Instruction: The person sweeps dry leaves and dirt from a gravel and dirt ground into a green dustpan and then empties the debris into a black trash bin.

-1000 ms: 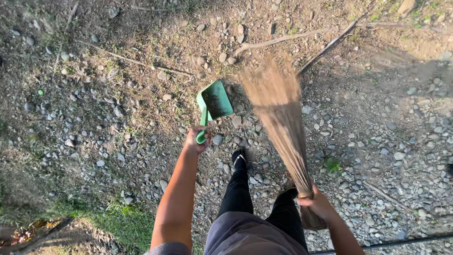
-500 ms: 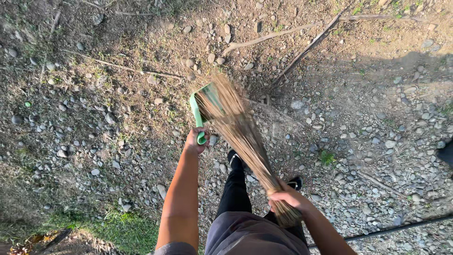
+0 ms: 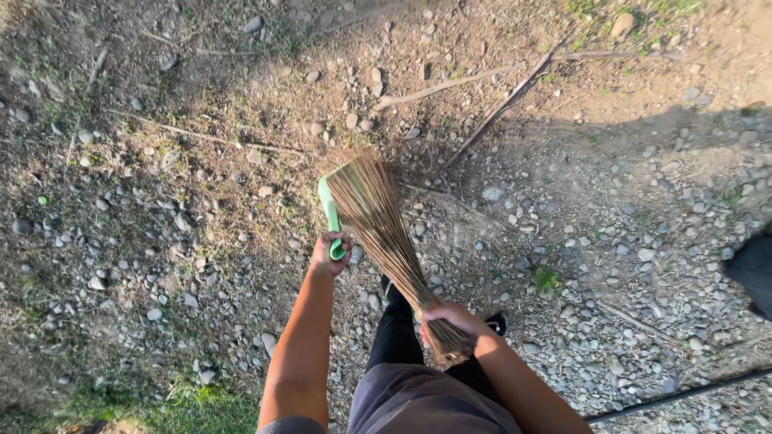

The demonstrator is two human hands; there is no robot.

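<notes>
My left hand (image 3: 329, 253) grips the handle of a green dustpan (image 3: 330, 210) held low over stony ground. Most of the pan is hidden behind the bristles. My right hand (image 3: 445, 314) is closed around the bound end of a straw hand broom (image 3: 378, 221). Its fanned bristles lie across the dustpan's mouth, tips pointing away from me. Below are my dark trousers and black shoes.
Bare dirt with pebbles, dry twigs and thin sticks (image 3: 450, 84) lies ahead. Grass patches (image 3: 185, 402) grow at the lower left. A dark hose or cable (image 3: 683, 394) crosses the lower right. A dark object (image 3: 752, 269) sits at the right edge.
The broom has swung from the right of the dustpan leftward, so its bristles now cover the pan. My left hand has held the dustpan almost still.
</notes>
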